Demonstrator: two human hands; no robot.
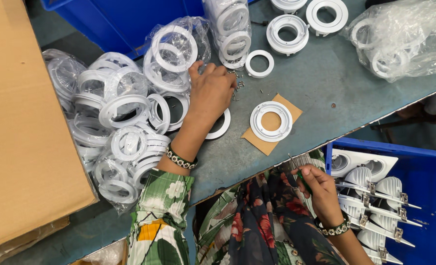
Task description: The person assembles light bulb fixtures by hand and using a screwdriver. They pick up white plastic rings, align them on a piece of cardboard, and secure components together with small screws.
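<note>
1. Small screws [237, 84] lie scattered on the grey-green table [326, 83], just under the fingertips of the left hand [210, 93]; that is the spot the hand reaches to.
2. Far left, a large cardboard box [26, 122] covers the table edge, with a blue bin [124, 19] behind it at the top.
3. Beside the box sits a heap of white plastic rings in clear bags [124, 132], some bags upright near the top centre.
4. The left hand stretches out over the heap's right edge, fingers curled down and bunched at the screws; whether it has pinched one I cannot tell. A loose white ring [222, 126] lies partly under the wrist.
5. Right of the hand, a white ring frame [271, 121] rests on a square of brown cardboard [257, 140].
6. Further back stand more white ring housings [287, 33] and a crumpled clear bag of rings [404, 39].
7. The right hand [318, 189] is below the table edge, over the lap, fingers closed around a thin green-handled tool [300, 174].
8. Far right, a blue crate [424, 206] holds white lamp bodies with metal spring clips [375, 196].
</note>
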